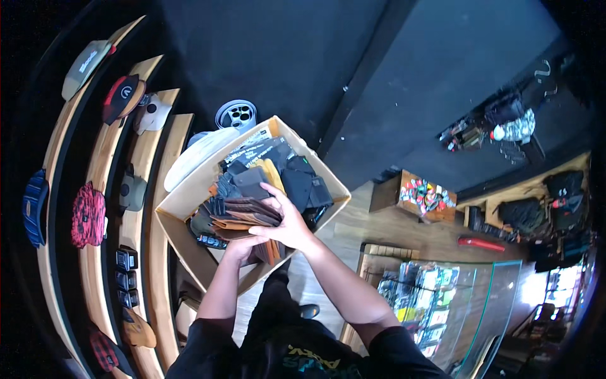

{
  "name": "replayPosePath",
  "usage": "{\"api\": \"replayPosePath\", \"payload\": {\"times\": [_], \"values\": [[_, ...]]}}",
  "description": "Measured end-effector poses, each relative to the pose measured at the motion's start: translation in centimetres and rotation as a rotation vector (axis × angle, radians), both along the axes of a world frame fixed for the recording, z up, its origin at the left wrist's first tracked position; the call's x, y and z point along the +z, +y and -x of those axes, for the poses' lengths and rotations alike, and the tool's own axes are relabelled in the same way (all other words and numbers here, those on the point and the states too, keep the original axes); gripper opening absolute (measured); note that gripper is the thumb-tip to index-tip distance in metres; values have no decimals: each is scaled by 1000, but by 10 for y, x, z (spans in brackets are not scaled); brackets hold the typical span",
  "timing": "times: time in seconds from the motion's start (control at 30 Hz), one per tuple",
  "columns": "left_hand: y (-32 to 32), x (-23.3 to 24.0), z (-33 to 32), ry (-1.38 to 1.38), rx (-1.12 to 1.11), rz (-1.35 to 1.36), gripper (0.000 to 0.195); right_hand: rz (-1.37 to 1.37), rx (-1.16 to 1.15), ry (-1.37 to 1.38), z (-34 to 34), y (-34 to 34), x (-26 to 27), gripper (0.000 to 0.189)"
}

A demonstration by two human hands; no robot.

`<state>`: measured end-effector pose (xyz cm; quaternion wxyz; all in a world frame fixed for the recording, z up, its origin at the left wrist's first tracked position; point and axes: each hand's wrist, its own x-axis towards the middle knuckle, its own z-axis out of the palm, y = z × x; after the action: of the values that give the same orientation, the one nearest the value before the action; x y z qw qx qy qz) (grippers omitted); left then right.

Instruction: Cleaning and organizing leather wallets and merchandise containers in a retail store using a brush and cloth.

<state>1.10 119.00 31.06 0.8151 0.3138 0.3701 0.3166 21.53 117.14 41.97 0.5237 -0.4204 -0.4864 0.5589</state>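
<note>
My right hand (291, 218) grips a stack of brown leather wallets (246, 213) from the right side, thumb across the near edge. My left hand (242, 248) holds the same stack from below. Both hands are over an open cardboard box (180, 237). More tan and brown wallets (271, 251) stand on edge beneath my hands, partly hidden. Inside the box lie dark pouches (298, 187), a yellow item (270, 173) and black packages bearing writing (260, 151). What the palms cover cannot be seen.
Wooden wall shelves (90, 189) with several caps (125, 97) run along the left. Behind the box are a rolled belt (236, 113) and a white rounded object (201, 156). A glass display case (483, 303) stands at right, and a wooden table (407, 194) with small colourful items is beyond.
</note>
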Motion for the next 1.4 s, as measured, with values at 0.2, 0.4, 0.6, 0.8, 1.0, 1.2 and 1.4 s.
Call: {"api": "replayPosePath", "payload": {"times": [0.2, 0.4, 0.6, 0.8, 1.0, 1.2, 1.4], "values": [[-3, -8, 13, 136, 227, -34, 79, -239, -41, -344, 28, 4, -10, 116], [-9, 20, 39, 120, 397, -164, 74, -280, -266, -574, 76, 5, -4, 139], [5, 65, 23, 357, 176, -512, 54, -3, -96, -531, 40, 1, 8, 145], [11, 122, -62, 232, -15, -709, 54, -12, -289, -547, -19, -31, 51, 146], [-59, 175, -154, 53, -299, -554, 67, -195, -595, -568, -97, -171, 112, 122], [-200, 173, -256, -443, -793, 173, 95, -124, -968, -677, -116, -379, 160, 127], [-362, 215, -343, -293, -1241, 25, 76, -88, -1448, -735, -109, -536, 157, 136]]}}
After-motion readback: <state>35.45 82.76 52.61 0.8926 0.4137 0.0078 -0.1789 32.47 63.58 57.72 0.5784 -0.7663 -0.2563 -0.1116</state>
